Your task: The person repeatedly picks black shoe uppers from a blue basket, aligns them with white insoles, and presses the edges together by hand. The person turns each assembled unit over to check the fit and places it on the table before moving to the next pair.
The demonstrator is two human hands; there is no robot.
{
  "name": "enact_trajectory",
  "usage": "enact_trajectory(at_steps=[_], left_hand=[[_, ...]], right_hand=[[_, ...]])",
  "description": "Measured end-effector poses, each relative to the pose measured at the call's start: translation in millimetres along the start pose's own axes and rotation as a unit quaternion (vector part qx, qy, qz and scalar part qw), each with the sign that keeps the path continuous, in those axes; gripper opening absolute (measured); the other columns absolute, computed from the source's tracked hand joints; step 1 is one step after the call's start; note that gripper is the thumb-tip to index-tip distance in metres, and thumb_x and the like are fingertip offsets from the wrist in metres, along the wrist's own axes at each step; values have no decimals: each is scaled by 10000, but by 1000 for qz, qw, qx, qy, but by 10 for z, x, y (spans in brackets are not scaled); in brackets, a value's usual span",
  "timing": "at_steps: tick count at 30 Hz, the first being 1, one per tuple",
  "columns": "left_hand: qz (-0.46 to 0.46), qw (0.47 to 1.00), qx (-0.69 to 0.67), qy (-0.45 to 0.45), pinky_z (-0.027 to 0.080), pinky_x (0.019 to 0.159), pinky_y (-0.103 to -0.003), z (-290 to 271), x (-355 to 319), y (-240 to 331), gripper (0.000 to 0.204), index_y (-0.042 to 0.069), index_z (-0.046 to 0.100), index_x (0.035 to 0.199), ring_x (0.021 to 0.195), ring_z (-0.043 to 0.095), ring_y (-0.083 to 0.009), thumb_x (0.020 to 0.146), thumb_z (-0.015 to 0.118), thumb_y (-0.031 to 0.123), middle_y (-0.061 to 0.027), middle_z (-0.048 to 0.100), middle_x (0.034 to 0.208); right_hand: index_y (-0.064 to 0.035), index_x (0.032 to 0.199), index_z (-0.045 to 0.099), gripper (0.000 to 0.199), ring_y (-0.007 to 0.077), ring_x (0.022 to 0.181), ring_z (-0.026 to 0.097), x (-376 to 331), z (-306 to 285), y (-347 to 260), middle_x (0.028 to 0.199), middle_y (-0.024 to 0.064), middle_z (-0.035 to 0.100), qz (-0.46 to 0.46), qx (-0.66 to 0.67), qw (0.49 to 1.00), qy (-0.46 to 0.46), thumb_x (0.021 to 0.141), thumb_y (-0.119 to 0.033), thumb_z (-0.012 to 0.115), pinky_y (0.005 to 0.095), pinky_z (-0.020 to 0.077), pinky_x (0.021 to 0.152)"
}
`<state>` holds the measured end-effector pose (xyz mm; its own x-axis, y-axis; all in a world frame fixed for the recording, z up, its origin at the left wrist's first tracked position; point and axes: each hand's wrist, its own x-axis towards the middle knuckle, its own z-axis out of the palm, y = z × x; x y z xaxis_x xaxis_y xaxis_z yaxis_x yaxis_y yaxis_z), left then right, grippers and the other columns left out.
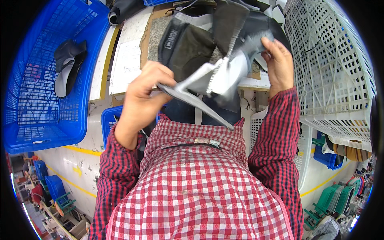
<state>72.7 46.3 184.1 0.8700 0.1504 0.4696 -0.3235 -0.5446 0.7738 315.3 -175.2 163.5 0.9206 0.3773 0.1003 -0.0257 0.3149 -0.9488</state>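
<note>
A boot upper (pixel 234 76), dark outside with a white lining and a toothed zipper edge, is stretched between my hands above the near edge of the table. Motion blurs much of it. My left hand (pixel 146 92) is closed on its grey-white edge, thumb and fingers pinching it. At the far right end, my right hand (pixel 278 62) pinches the dark part between thumb and fingers. Beneath and behind it, more black leather upper pieces (pixel 188 48) lie heaped on the table, partly hidden by the held piece.
To the left stands a blue plastic crate (pixel 86 80) with a dark, white-lined upper (pixel 70 66) inside. A tall white plastic crate (pixel 332 76) rises close by my right arm. Under the table sits another blue crate (pixel 108 120). Green stools (pixel 334 200) stand at lower right.
</note>
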Motion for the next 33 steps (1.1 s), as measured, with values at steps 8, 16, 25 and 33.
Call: enact_trajectory(at_steps=[8, 16, 25, 33], left_hand=[[-95, 993, -35, 60, 439, 763, -240, -183, 61, -140, 347, 76, 783, 1051, 887, 593, -90, 734, 845, -50, 10, 663, 972], [-46, 998, -30, 9, 443, 767, -265, -160, 191, -21, 337, 69, 809, 995, 923, 592, -122, 686, 825, -66, -3, 636, 950], [-2, 994, 109, 10, 468, 788, -298, -243, 64, 235, 379, 60, 793, 893, 917, 598, -191, 588, 718, -152, -33, 631, 916], [15, 976, 216, -12, 470, 771, -319, -173, 56, 236, 407, 58, 772, 890, 905, 584, -222, 561, 677, -163, -39, 600, 886]], right_hand=[[37, 1571, 331, 678, 330, 1150, 681, -602, -835, 1112, 1468, 262, 508, 164, 311, 906, -234, 994, -156, 632, 388, 573, 1017], [67, 1514, 430, 937, 281, 1201, 599, -1435, -99, 1228, 1374, 247, 597, 335, 326, 804, -367, 1007, -718, 376, 382, 510, 1027], [-110, 1033, 638, 315, 165, 795, 532, -1492, 524, 1215, 862, 8, 585, 456, 510, 728, -46, 1064, -404, 532, 346, 471, 737], [-64, 1159, 650, 382, 71, 662, 452, -1235, 185, 1042, 988, 31, 662, 397, 445, 781, -186, 1100, -419, 520, 236, 389, 567]])
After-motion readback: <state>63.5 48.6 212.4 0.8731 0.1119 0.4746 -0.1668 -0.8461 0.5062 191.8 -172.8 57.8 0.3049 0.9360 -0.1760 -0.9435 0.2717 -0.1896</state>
